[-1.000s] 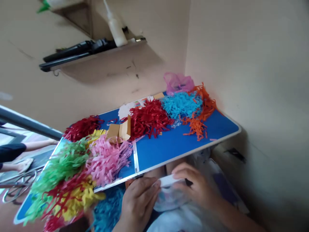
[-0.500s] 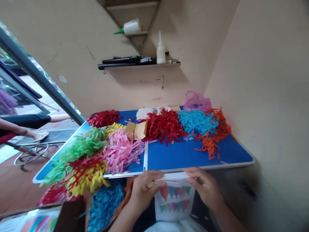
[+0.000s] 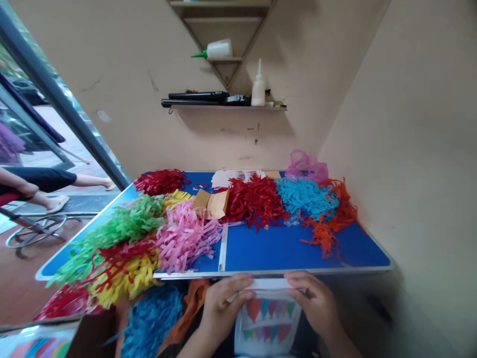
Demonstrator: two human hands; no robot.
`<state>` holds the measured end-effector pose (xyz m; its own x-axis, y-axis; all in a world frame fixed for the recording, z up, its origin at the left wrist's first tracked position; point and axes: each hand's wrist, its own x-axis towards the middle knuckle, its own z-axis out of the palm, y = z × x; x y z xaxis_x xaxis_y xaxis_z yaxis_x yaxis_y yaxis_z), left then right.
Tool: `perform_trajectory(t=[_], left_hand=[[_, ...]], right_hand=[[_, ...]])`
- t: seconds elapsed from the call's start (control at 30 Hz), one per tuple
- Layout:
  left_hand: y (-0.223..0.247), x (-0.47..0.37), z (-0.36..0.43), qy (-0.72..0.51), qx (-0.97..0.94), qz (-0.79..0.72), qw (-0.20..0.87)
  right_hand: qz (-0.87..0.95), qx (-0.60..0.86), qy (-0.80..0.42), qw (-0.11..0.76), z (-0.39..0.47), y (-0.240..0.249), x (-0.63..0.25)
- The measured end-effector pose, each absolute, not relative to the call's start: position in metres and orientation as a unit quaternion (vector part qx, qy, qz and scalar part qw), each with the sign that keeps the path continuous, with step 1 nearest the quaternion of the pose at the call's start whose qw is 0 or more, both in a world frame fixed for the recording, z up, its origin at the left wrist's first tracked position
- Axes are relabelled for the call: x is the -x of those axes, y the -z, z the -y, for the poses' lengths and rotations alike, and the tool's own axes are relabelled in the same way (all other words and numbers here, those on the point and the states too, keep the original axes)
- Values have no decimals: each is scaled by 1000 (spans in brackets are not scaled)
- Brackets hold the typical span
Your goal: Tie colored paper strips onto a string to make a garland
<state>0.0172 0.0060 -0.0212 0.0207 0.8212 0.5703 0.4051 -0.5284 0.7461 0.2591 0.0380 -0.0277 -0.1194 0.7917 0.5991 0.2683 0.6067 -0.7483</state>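
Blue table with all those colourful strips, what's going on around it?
Just below the front edge of the blue table, a person's left hand and right hand hold a plastic packet by the two ends of its white top, with colourful pennant shapes showing below. On the table lie heaps of strips, among them green, pink, red, light blue and orange. A pink plastic bag sits at the back.

Small craft workspace, tissue fringe heaped on blue table [image 3: 305, 253]
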Motion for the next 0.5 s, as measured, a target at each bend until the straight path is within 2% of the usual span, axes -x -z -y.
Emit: perform_trajectory(t=[0.13,0.37,0.5], left_hand=[[6,-10,-4,-493,-733,-443,158],[-22,-40,-12,-278,-868,-408,-58],[-13,-43,-22,-241,-886,-389,-72]], right_hand=[[696,364,-237,572,-35,20,-252],[724,337,-209,564,-30,8,-245],[730,335,-208,557,-30,12,-247]])
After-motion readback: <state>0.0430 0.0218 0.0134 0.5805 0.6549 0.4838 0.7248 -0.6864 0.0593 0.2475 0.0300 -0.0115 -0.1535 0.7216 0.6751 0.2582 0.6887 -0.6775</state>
